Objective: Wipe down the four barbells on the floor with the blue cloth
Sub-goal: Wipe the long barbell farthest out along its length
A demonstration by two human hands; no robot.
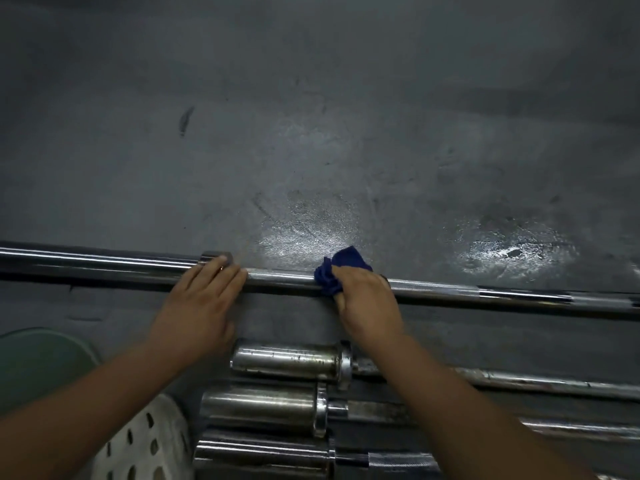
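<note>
Down on the grey floor (pixel 311 133), seen from the head camera: the far barbell (pixel 450 289) runs left to right across the whole shot; the left hand (pixel 201 299) lies flat on it right by the collar, fingers straight and relaxed, not gripping anything; the right hand (pixel 367 303) is a bit further along the thin part of the same bar, fingers curled round the blue cloth (pixel 337 271), which is bunched up and pressed onto the bar, with a tuft sticking out past the knuckles. Nearer the camera three more bars lie side by side, parallel to the first one and apart from it; the second barbell (pixel 287 358), the third barbell (pixel 259 410) and the nearest barbell (pixel 259 457) all show their thick ends, each starting a little further left than the one behind it; the right forearm crosses over them. Bottom left there's a white thing with holes (pixel 145 445), maybe a stool, hard to tell in this light; beside it sits a green shape (pixel 38 362).
</note>
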